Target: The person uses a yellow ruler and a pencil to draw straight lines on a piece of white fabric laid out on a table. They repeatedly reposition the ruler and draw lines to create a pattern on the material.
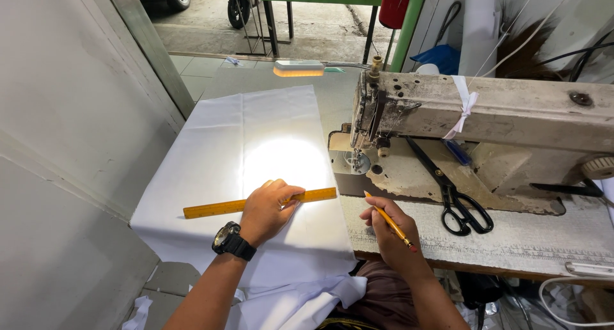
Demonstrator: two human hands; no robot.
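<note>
Nearest to us, our left hand (267, 210), a black wristwatch (231, 240) on its wrist, lies palm-down with fingers curled on a yellow ruler (256, 203), pressing it flat rather than gripping it. The ruler lies crosswise on a sheet of white cloth (256, 138) that covers the left part of the tabletop (524, 237) and spills over the near edge. Just to the right, our right hand (391, 233) is closed around an orange pencil (390, 222), held over the tabletop's edge, apart from the ruler's right end. Beyond it, black scissors (455, 201) lie on the bed of a worn, cream-coloured sewing machine (486, 112). Farther back, a small lit lamp (299, 68) hangs above the far end of the cloth
</note>
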